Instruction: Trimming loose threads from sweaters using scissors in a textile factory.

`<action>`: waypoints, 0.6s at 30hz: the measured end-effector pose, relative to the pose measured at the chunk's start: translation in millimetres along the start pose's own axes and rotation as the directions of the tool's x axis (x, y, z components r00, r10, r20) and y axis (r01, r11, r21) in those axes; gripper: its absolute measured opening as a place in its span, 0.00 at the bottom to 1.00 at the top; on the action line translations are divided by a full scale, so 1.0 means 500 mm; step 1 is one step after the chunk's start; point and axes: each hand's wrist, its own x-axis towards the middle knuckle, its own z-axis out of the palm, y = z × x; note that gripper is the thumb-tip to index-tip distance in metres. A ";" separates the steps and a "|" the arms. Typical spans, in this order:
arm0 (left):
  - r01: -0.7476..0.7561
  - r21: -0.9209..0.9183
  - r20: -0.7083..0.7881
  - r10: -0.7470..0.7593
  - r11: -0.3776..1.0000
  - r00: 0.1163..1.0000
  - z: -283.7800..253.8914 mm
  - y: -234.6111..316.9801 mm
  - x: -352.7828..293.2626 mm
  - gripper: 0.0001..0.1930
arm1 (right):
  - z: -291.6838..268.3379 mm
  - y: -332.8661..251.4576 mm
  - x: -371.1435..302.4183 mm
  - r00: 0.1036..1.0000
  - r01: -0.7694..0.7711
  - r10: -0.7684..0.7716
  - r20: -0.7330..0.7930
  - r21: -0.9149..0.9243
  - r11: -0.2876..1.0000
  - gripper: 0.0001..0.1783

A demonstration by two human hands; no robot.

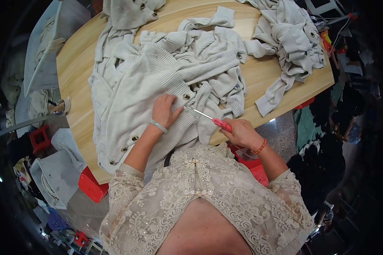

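Observation:
Cream knitted cardigans lie heaped on the table, the nearest cardigan (127, 97) spread out in front of me with dark buttons along its edge. My left hand (164, 112) rests on that cardigan beside its ribbed band, fingers lying on the knit and thumb apart. In my right hand (240, 132) is a red-handled tool (217, 122) with a thin metal shaft, gripped by the handle. Its shaft points left, and the tip meets the band close to a button (186, 97). Whether the tip is hooked into the knit is too small to tell.
The pale wooden table (78, 63) has a curved edge. Another bunched cardigan (291, 42) lies at the far right. A small cup-like container (66, 105) stands at the left edge. White bins (51, 178), a red stool (91, 185) and dark cloth (323, 170) surround the table.

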 end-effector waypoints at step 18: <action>-0.021 -0.102 0.251 0.046 0.995 0.967 0.069 0.015 0.062 0.22 | 0.032 0.201 0.058 0.788 -0.448 0.475 -0.392 0.165 0.879 0.23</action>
